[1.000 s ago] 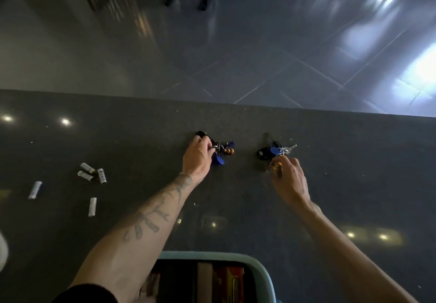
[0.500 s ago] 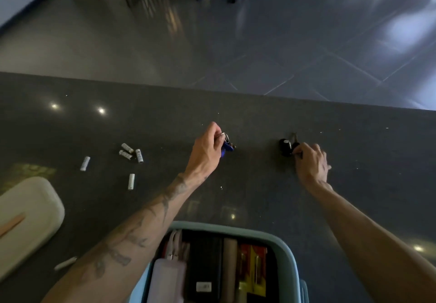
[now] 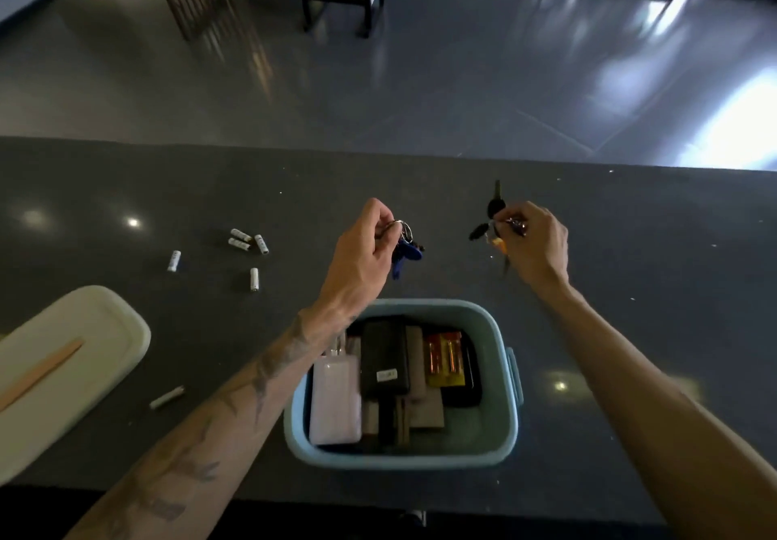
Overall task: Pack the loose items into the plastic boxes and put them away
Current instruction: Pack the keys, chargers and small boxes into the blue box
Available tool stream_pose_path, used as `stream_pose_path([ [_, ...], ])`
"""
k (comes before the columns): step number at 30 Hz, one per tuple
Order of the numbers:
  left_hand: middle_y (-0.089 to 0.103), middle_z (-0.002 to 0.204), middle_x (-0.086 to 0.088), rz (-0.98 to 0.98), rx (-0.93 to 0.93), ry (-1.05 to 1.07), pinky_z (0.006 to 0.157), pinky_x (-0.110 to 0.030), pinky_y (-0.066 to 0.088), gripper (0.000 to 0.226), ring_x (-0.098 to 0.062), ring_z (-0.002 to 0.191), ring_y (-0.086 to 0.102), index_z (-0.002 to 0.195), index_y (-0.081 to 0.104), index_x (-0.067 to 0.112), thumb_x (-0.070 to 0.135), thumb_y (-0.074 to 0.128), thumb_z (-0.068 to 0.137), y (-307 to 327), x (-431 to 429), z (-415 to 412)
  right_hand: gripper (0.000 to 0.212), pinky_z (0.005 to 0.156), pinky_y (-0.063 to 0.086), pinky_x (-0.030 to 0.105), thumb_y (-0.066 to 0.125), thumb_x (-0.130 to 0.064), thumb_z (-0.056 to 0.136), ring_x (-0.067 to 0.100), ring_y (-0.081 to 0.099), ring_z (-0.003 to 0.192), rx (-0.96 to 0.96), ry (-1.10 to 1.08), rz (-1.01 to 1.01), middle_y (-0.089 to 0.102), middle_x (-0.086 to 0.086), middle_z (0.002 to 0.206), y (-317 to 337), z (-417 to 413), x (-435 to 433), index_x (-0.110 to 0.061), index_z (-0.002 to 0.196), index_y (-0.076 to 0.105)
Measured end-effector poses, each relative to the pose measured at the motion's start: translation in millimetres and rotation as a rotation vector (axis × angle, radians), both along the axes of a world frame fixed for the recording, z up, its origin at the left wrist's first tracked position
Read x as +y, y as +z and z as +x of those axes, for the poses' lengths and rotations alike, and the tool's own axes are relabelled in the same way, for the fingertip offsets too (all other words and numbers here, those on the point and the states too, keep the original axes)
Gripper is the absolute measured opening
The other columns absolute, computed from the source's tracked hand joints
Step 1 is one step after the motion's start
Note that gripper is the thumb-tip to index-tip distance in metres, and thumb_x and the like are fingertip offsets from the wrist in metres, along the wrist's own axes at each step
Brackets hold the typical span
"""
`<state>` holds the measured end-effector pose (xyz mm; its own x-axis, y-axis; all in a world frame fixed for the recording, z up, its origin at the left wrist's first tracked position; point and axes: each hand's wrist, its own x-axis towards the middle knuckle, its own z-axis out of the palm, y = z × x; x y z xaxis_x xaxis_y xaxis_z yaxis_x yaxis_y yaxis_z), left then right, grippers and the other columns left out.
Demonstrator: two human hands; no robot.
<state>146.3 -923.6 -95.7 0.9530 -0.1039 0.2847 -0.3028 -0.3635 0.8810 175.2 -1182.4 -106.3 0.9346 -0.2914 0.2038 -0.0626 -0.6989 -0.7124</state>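
The left hand (image 3: 361, 253) pinches the ring of a key bunch with blue tags (image 3: 405, 247), which hangs in the air just beyond the far rim of the blue plastic box (image 3: 420, 306). The right hand (image 3: 534, 241) is curled round a second key bunch with a black fob (image 3: 492, 220), also lifted, beyond the box's far right corner. The two hands are apart, one bunch in each.

This looks like the step of carrying keys to the box. The next move would call for bringing both bunches back over the opening and releasing them onto the packed contents.

Counted: two key bunches, one open box and six loose white batteries (image 3: 254, 279) on the desk (image 3: 630, 287) left of the box. One cream lid (image 3: 96, 329) lies further left.
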Motion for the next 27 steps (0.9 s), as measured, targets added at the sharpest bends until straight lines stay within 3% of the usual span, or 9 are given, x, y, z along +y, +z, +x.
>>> stream_pose_path([
  [4, 0.065, 0.091, 0.005, -0.018, 0.023, -0.095, 0.072, -0.022, 0.059, 0.007, -0.004, 0.085, 0.069, 0.105, 0.051, 0.013, 0.019, 0.054, 0.104, 9, 5, -55, 0.014, 0.074, 0.043, 0.015, 0.074, -0.017, 0.086, 0.010, 0.064, 0.089, -0.063, 0.007, 0.036, 0.071, -0.003, 0.100, 34, -66, 16, -0.026, 0.097, 0.074],
  [7, 0.068, 0.095, 0.001, -0.060, 0.096, -0.148, 0.072, -0.025, 0.060, 0.006, -0.010, 0.087, 0.071, 0.104, 0.050, 0.019, 0.024, 0.053, 0.104, 6, 5, -95, 0.014, 0.069, 0.041, 0.003, 0.075, -0.016, 0.086, 0.004, 0.066, 0.086, -0.074, -0.007, 0.057, 0.072, -0.005, 0.099, 46, -115, 26, -0.025, 0.096, 0.075],
  [9, 0.068, 0.093, 0.003, -0.047, 0.144, -0.149, 0.073, -0.028, 0.061, 0.006, -0.009, 0.086, 0.070, 0.101, 0.049, 0.025, 0.027, 0.052, 0.105, -2, 2, -119, 0.014, 0.068, 0.044, 0.003, 0.075, -0.014, 0.086, 0.000, 0.065, 0.084, -0.064, 0.001, 0.077, 0.071, -0.006, 0.097, 48, -142, 31, -0.026, 0.095, 0.074],
  [13, 0.066, 0.095, 0.004, 0.001, 0.202, -0.178, 0.076, -0.023, 0.058, 0.003, -0.005, 0.087, 0.066, 0.101, 0.053, 0.023, 0.024, 0.053, 0.104, -29, -13, -155, 0.014, 0.083, 0.056, 0.029, 0.074, -0.015, 0.087, 0.010, 0.068, 0.090, -0.021, 0.013, 0.093, 0.072, -0.004, 0.100, 43, -183, 38, -0.024, 0.097, 0.074],
  [15, 0.066, 0.096, 0.002, 0.039, 0.236, -0.186, 0.075, -0.023, 0.059, 0.005, -0.005, 0.086, 0.067, 0.103, 0.053, 0.016, 0.021, 0.054, 0.104, -44, -23, -166, 0.014, 0.084, 0.057, 0.033, 0.074, -0.014, 0.086, 0.010, 0.068, 0.091, -0.016, 0.011, 0.093, 0.072, -0.004, 0.100, 39, -195, 40, -0.022, 0.097, 0.074],
  [19, 0.064, 0.090, 0.006, 0.117, 0.376, -0.173, 0.078, -0.037, 0.061, 0.011, -0.017, 0.088, 0.068, 0.104, 0.055, 0.010, 0.019, 0.059, 0.102, -69, -40, -174, 0.013, 0.082, 0.058, 0.030, 0.073, -0.012, 0.087, 0.010, 0.068, 0.091, -0.010, 0.019, 0.106, 0.071, -0.003, 0.100, 30, -203, 39, -0.020, 0.097, 0.074],
  [23, 0.069, 0.094, -0.004, 0.309, 0.426, -0.172, 0.081, -0.037, 0.058, 0.013, -0.019, 0.087, 0.068, 0.100, 0.058, 0.011, 0.024, 0.062, 0.099, -83, -48, -169, 0.014, 0.076, 0.053, 0.019, 0.073, -0.012, 0.087, 0.008, 0.067, 0.091, 0.010, 0.036, 0.095, 0.071, -0.004, 0.101, 15, -201, 39, -0.022, 0.096, 0.074],
  [27, 0.067, 0.098, 0.000, 0.398, 0.441, -0.155, 0.079, -0.028, 0.052, 0.012, -0.017, 0.092, 0.065, 0.100, 0.062, 0.014, 0.025, 0.066, 0.097, -85, -45, -163, 0.013, 0.074, 0.051, 0.018, 0.073, -0.013, 0.088, 0.009, 0.064, 0.094, 0.065, 0.086, 0.084, 0.069, -0.003, 0.103, -9, -200, 45, -0.024, 0.094, 0.073],
])
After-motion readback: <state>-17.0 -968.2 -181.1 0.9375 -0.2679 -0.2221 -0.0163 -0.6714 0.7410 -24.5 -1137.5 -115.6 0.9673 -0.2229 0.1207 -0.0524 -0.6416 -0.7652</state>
